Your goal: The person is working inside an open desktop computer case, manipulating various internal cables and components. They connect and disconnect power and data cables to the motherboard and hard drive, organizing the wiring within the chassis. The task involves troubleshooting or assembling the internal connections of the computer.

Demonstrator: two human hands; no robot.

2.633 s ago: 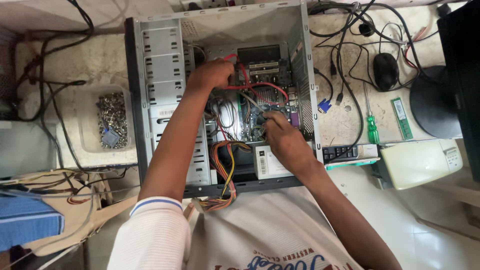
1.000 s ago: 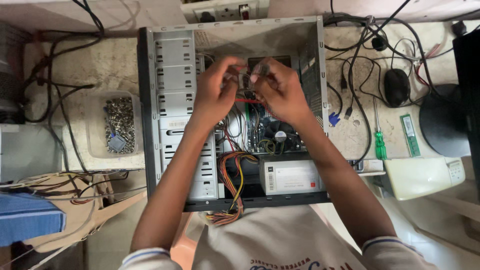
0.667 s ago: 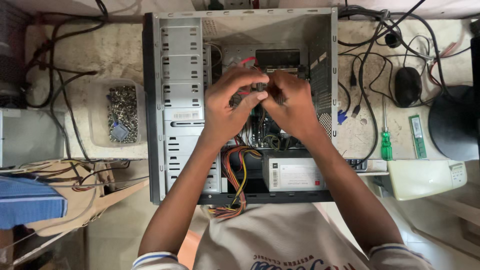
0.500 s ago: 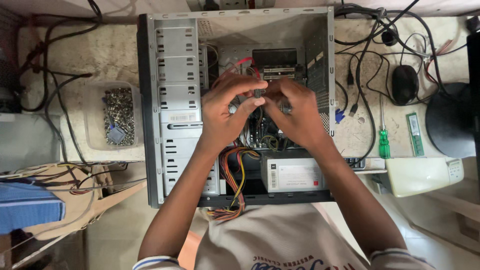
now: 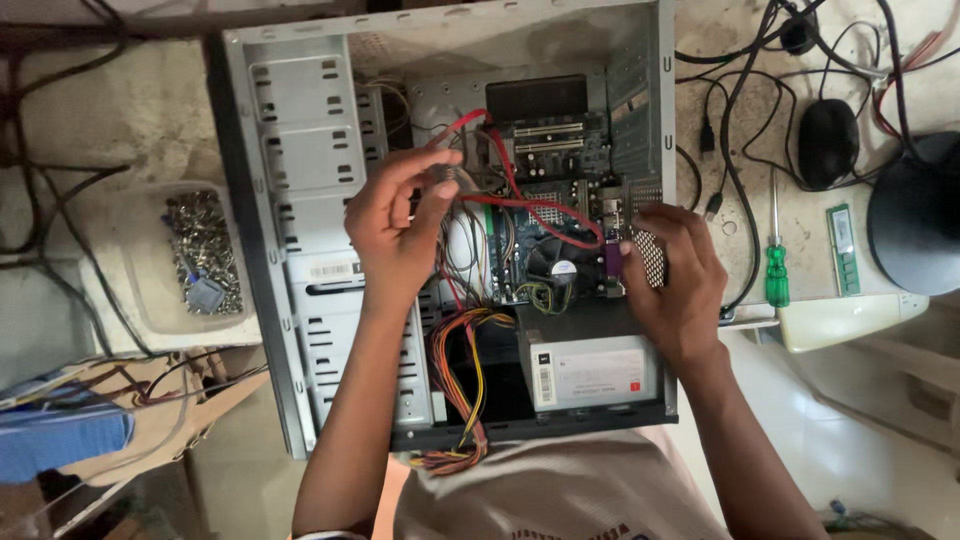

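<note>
computer case [image 5: 300, 160] lying open on the counter [image 5: 90, 110], side panel off, filling the middle of the view from 12 down to 6 o'clock. left hand [image 5: 400, 225] raised over the drive bays at about 10 o'clock of centre, thumb and fingertips pinched on a small metal part [image 5: 445, 185], too small to tell what, just beside the red cable [image 5: 520, 205] looping across the motherboard [image 5: 560, 150]. right hand [image 5: 670, 285] at 3 o'clock of centre, against the rear wall of the case, fingers curled around a perforated metal piece [image 5: 650, 255]. grey power supply [image 5: 590, 370] at 5 o'clock, just below the right hand, with a bundle of orange, yellow and red wires [image 5: 460, 380] spilling out toward 6 o'clock. plastic tray of screws [image 5: 205, 250] at 9 o'clock, outside the case. green-handled screwdriver [image 5: 776, 270] at 3 o'clock, near a green memory stick [image 5: 842, 250]. black mouse [image 5: 828, 140] at 2 o'clock among tangled black cables [image 5: 740, 90]. round black stand base [image 5: 915, 215] at the right edge. blue cloth [image 5: 60, 440] at 8 o'clock.
</note>
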